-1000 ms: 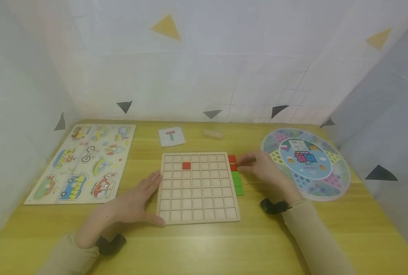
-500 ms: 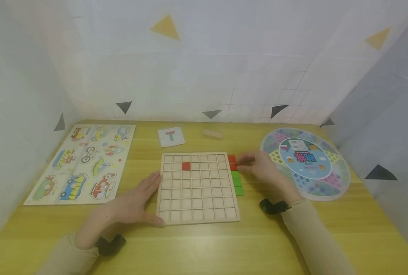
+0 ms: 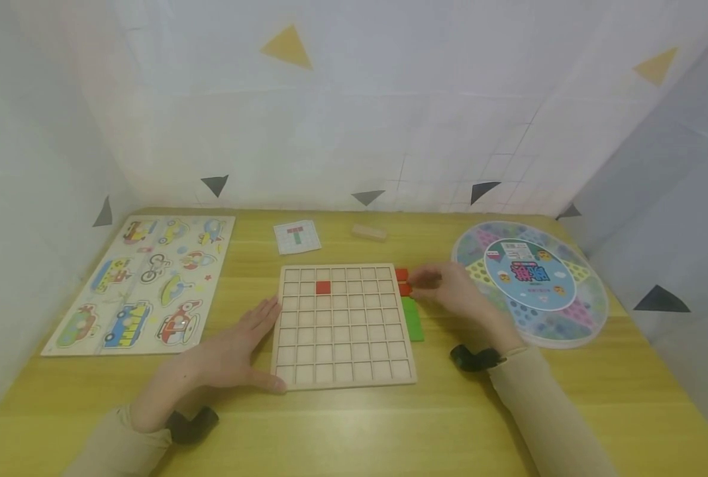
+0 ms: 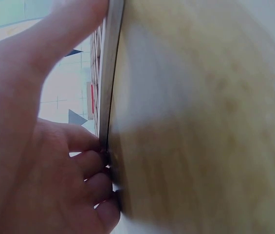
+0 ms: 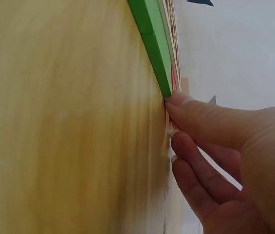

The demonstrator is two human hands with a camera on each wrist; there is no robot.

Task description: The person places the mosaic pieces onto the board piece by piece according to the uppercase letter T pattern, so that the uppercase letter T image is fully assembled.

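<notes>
A wooden grid board (image 3: 354, 331) lies flat at the middle of the table, with one red square tile (image 3: 323, 287) set in a cell of its second row. My left hand (image 3: 234, 354) rests along the board's left side, fingers and thumb spread and touching its edge. Beside the board's right edge, my right hand (image 3: 449, 289) pinches the nearer red tile (image 3: 404, 289) between thumb and fingers. Another red tile (image 3: 401, 274) lies just behind it. Several green tiles (image 3: 412, 321) lie in a row on the near side; the right wrist view shows the thumb against the green tiles' (image 5: 155, 51) end.
A small card (image 3: 297, 237) with a red-and-green T pattern lies behind the board, near a small wooden block (image 3: 369, 232). At left is a picture puzzle board (image 3: 133, 285). A round game box (image 3: 530, 285) sits at right. Walls (image 3: 354, 132) enclose the table.
The green tiles have shifted slightly toward the near side and away from the board. The right fingertips have moved very little on the red tile. The left hand stays still.
</notes>
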